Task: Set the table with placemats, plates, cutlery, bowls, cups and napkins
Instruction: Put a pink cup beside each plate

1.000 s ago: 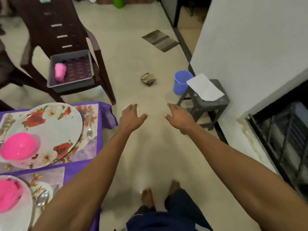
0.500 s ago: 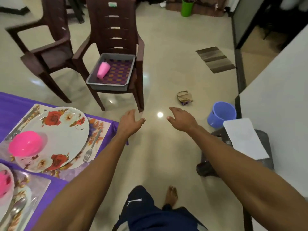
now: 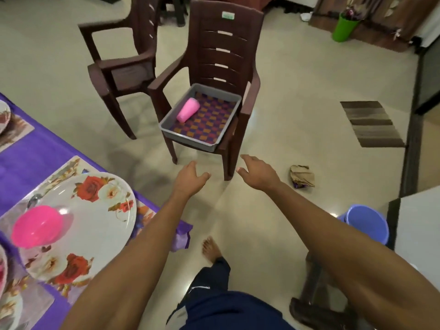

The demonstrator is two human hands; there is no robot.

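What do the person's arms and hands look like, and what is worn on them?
Both arms are bare along their whole visible length: no sleeves, gloves, watch or bracelets. The left hand and the right hand show no rings on the fingers in view. Lower down, dark blue trousers with a white mark are worn.

Left of the left hand [image 3: 190, 178], a second floral plate [image 3: 3, 115] is cut off by the edge. Cutlery [image 3: 33, 201] beside the nearer plate [image 3: 95, 225] is mostly hidden beneath its rim.

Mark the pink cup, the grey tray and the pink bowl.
pink cup [image 3: 188, 110], head view, middle of its side; it lies tipped over.
grey tray [image 3: 190, 142], head view, its near wall.
pink bowl [image 3: 37, 226], head view, its outer side.
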